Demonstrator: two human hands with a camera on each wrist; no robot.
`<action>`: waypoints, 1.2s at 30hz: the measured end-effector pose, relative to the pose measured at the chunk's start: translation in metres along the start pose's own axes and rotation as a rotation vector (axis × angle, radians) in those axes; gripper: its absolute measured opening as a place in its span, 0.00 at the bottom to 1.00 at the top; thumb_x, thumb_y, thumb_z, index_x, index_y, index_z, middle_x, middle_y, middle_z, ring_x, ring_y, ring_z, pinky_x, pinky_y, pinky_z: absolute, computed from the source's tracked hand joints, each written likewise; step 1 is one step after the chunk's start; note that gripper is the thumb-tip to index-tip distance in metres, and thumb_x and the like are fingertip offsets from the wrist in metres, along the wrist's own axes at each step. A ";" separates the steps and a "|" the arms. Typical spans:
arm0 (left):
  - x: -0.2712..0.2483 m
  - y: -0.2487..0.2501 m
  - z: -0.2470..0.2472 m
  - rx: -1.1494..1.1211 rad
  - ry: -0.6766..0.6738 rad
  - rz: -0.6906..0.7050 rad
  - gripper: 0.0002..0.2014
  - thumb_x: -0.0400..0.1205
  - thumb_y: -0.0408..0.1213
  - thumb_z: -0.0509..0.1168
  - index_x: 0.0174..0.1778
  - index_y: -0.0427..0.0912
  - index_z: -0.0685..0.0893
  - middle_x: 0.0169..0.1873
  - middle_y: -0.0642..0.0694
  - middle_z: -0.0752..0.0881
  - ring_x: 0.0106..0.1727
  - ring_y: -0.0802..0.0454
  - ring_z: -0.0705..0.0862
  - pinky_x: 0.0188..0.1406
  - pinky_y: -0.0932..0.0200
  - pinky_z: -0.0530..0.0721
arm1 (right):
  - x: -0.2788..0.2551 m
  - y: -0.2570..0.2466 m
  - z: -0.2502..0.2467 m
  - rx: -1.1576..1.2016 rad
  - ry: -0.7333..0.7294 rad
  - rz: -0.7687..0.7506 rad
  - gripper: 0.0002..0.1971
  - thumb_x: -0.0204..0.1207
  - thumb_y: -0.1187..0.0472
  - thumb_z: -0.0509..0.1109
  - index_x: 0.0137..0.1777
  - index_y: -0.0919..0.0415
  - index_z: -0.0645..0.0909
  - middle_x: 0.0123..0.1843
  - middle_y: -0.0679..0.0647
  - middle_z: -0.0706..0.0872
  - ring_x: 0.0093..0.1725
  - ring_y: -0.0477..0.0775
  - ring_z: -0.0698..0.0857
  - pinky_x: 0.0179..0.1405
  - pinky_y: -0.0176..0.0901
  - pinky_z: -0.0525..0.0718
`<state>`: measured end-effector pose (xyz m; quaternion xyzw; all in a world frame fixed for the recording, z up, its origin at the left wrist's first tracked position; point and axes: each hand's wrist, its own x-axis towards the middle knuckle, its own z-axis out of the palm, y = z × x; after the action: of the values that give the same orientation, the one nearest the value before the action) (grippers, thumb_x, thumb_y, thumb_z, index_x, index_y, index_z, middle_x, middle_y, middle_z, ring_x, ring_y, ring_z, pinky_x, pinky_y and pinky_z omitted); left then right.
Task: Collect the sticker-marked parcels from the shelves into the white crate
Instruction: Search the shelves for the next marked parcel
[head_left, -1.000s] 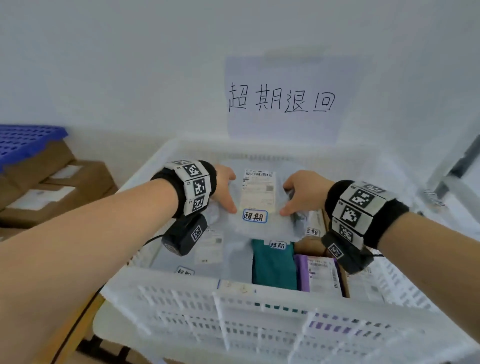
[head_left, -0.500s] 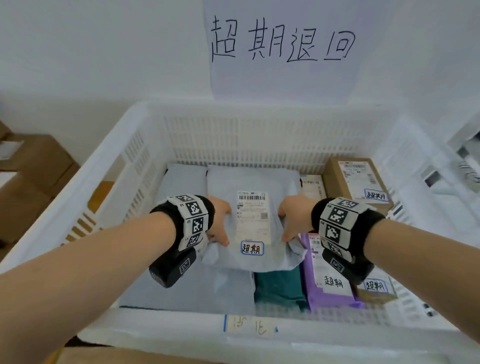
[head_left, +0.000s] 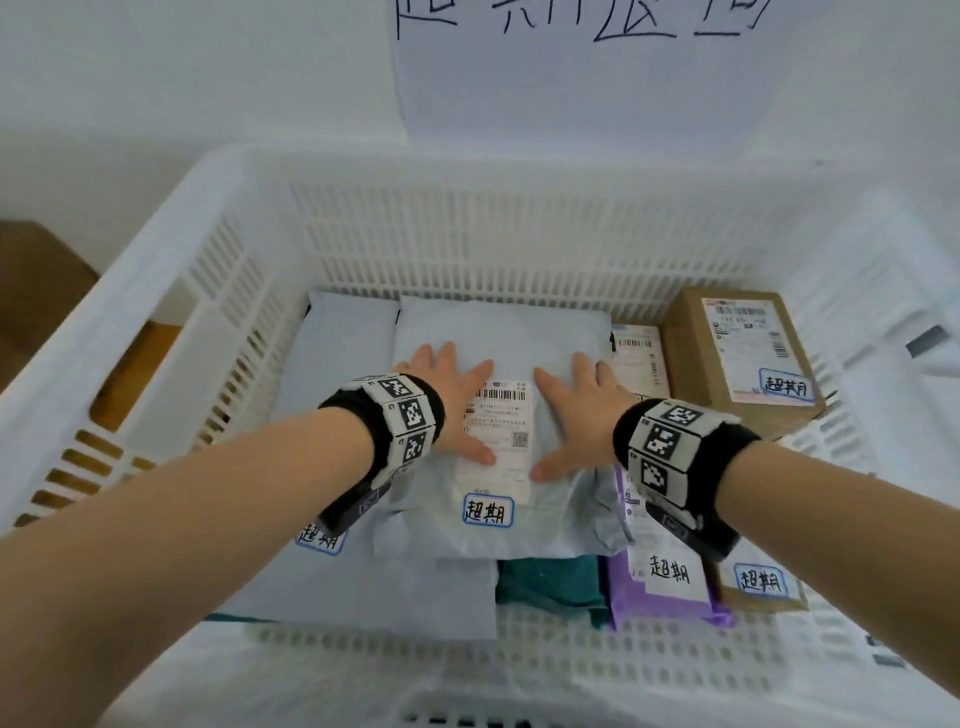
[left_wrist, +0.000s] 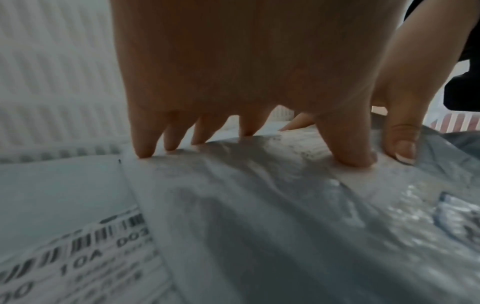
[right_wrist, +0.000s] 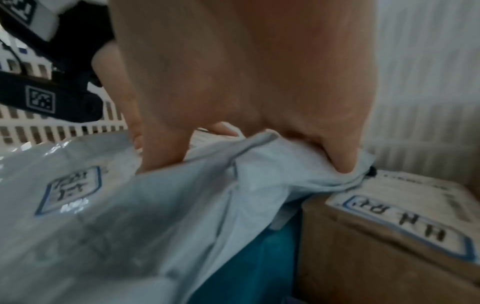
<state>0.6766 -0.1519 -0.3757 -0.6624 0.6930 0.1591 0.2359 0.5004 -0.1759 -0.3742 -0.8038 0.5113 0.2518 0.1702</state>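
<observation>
Grey parcel (head_left: 498, 332), blue-bordered sticker (head_left: 487, 510) near its front edge, lies on top of the load inside the white crate (head_left: 467, 244). Your left hand (head_left: 449, 402) and right hand (head_left: 579, 410) lie flat on it, one either side of its shipping label (head_left: 497, 431); fingers straight and spread, pressing, nothing gripped. Under and around it in the crate: a second grey mailer (head_left: 337, 353) to the left, a teal parcel (head_left: 550, 582) and purple parcel (head_left: 670, 587) at the front, a cardboard box (head_left: 737, 358) in the far right corner, a smaller box (head_left: 763, 587) at front right. These boxes and the purple parcel carry the same stickers. Handwritten paper sign (head_left: 571, 67) on the wall behind.
</observation>
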 end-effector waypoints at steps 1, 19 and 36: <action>0.003 -0.001 0.005 0.006 -0.017 -0.011 0.58 0.62 0.72 0.68 0.81 0.59 0.40 0.82 0.39 0.43 0.82 0.32 0.45 0.79 0.36 0.57 | 0.004 -0.001 0.007 -0.005 -0.007 -0.009 0.62 0.60 0.32 0.75 0.83 0.47 0.36 0.83 0.67 0.35 0.82 0.73 0.40 0.80 0.64 0.51; 0.031 -0.021 0.048 0.116 -0.070 0.039 0.63 0.61 0.73 0.68 0.81 0.55 0.34 0.81 0.36 0.35 0.81 0.29 0.38 0.79 0.32 0.45 | 0.034 -0.011 0.055 0.084 -0.043 -0.076 0.61 0.64 0.30 0.71 0.82 0.48 0.29 0.81 0.71 0.29 0.81 0.72 0.33 0.82 0.61 0.42; 0.013 -0.024 0.025 0.128 -0.049 0.030 0.56 0.63 0.73 0.66 0.82 0.55 0.49 0.82 0.38 0.50 0.82 0.33 0.46 0.79 0.34 0.50 | 0.027 -0.012 0.022 0.078 -0.042 -0.048 0.54 0.62 0.30 0.71 0.83 0.49 0.48 0.81 0.69 0.55 0.81 0.72 0.54 0.79 0.65 0.59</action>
<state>0.7030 -0.1512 -0.4012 -0.6314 0.7055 0.1341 0.2926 0.5156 -0.1794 -0.4074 -0.8031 0.4977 0.2446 0.2181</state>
